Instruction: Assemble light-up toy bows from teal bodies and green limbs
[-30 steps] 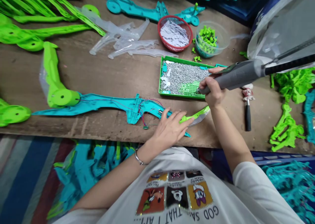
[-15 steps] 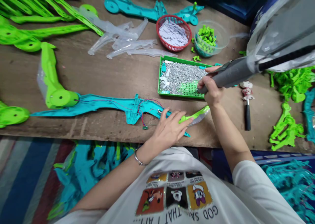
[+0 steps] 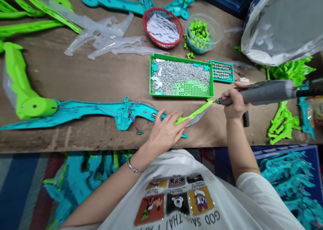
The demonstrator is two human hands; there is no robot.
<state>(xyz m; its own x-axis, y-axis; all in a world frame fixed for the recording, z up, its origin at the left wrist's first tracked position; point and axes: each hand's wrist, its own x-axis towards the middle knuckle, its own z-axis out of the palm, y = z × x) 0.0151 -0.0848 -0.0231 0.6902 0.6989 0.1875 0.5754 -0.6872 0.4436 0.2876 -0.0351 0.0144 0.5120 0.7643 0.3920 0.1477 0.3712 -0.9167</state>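
The right hand (image 3: pixel 236 105) has moved rightward off the screw tray (image 3: pixel 181 96), fingers wrapped around a gray power driver (image 3: pixel 267 92), its tip at the green strip's (image 3: pixel 198 111) right end (contact unclear). The left hand (image 3: pixel 165 129), open, spread palm-down, covers the turquoise part's (image 3: pixel 88 111) right portion, near the table's (image 3: pixel 101 140) near edge.

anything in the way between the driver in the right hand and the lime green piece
Nothing visible: the grey driver in the right hand has its tip right by the free end of the lime green piece. The green tray lies just beyond, off that line, and the left hand covers the opposite end.
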